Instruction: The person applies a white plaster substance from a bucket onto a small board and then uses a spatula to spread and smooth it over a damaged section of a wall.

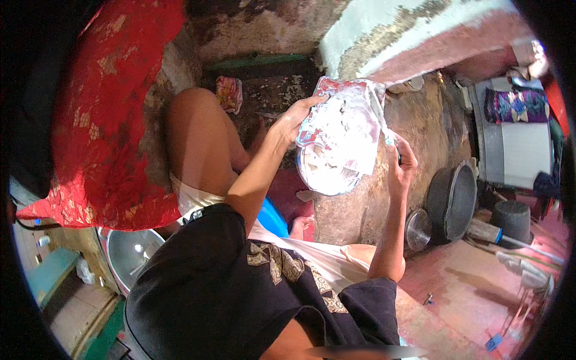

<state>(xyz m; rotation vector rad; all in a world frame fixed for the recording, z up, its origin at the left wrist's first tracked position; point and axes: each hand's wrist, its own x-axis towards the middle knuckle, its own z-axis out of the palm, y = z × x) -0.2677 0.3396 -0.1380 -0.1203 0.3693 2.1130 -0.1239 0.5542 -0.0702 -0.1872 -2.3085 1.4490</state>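
My left hand [298, 115] grips the left edge of a flat red-and-white sheet [351, 117], its thumb on top. Thick white paste is smeared across most of the sheet's face. Just below the sheet, and partly covered by it, is a round white tub [329, 174] with whitish stuff inside. My right hand [403, 159] is closed around a slim light-coloured tool [389, 137] at the sheet's right edge. Glare and the fingers hide the tool's exact kind.
A worn brown ledge [345, 216] runs beneath the tub. To the right stand a dark basin [453, 201], a round metal lid [418, 230] and an upturned grey bucket [511, 219]. Red patterned cloth [114, 120] hangs on the left, above a metal bowl [132, 255]. A colourful packet [229, 94] lies ahead.
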